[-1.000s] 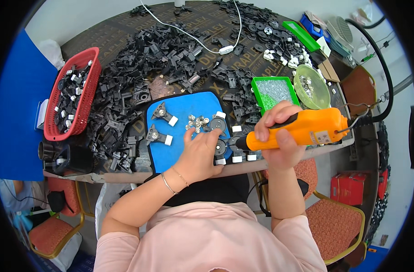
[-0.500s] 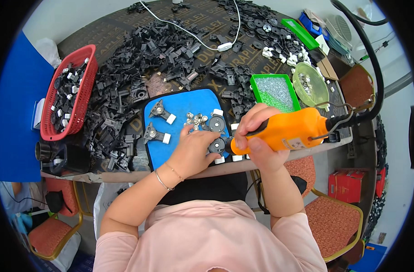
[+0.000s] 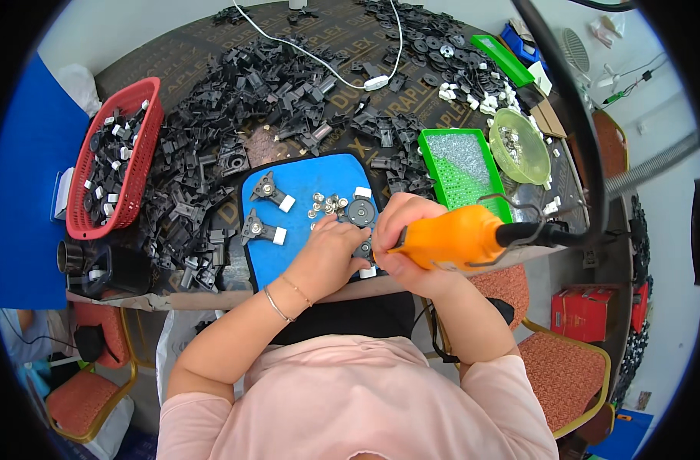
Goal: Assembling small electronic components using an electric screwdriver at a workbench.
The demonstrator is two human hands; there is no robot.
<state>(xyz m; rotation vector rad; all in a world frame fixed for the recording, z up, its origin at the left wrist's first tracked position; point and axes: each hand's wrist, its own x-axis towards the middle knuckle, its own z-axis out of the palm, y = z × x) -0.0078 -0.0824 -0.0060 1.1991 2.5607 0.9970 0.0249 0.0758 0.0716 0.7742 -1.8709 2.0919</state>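
Left hand (image 3: 327, 257): thumb and fingers hold a dark white-tabbed part (image 3: 362, 250), seemingly to steady it.
Dark part: at the right side of the blue mat (image 3: 273, 264), perhaps for cushioning.
Right hand (image 3: 406, 244): fingers wrap the orange power tool (image 3: 459, 236); its tip is hidden.
Metal pieces (image 3: 328, 205): just beyond the left hand, likely for reach.
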